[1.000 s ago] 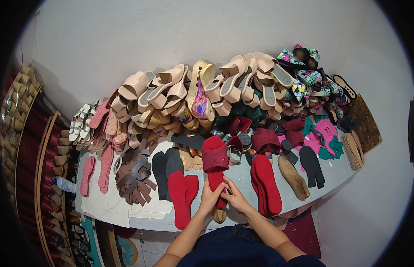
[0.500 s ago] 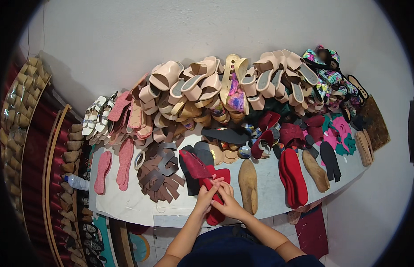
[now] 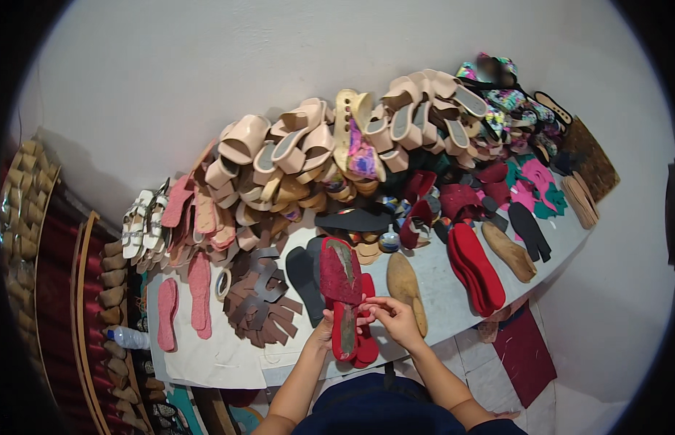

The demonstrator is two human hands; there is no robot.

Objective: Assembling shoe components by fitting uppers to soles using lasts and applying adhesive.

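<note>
My left hand [image 3: 323, 330] grips an unfinished red slipper [image 3: 340, 272] by its narrow heel part, toe pointing away from me. Its underside faces up, with a wide maroon front and rough grey-green patches along the middle. Against the slipper's right edge, my right hand [image 3: 397, 320] has its fingertips pinched together; anything between them is too small to make out. Beneath the slipper lie red soles [image 3: 367, 351], partly covered, and dark soles [image 3: 302, 279]. A wooden shoe last [image 3: 405, 285] rests just right of the slipper.
Beige heeled sandals [image 3: 286, 148] are piled along the wall. Brown strap pieces [image 3: 260, 304] and pink insoles [image 3: 167, 313] lie left on the table [image 3: 207, 366]. Stacked red soles [image 3: 474, 270] and another last [image 3: 508, 250] lie right. A shoe rack [image 3: 83, 304] stands left.
The slipper has been turned over, from its maroon top to its patched underside. My right hand has moved from beside the left to the slipper's right edge. The view has tilted and shifted.
</note>
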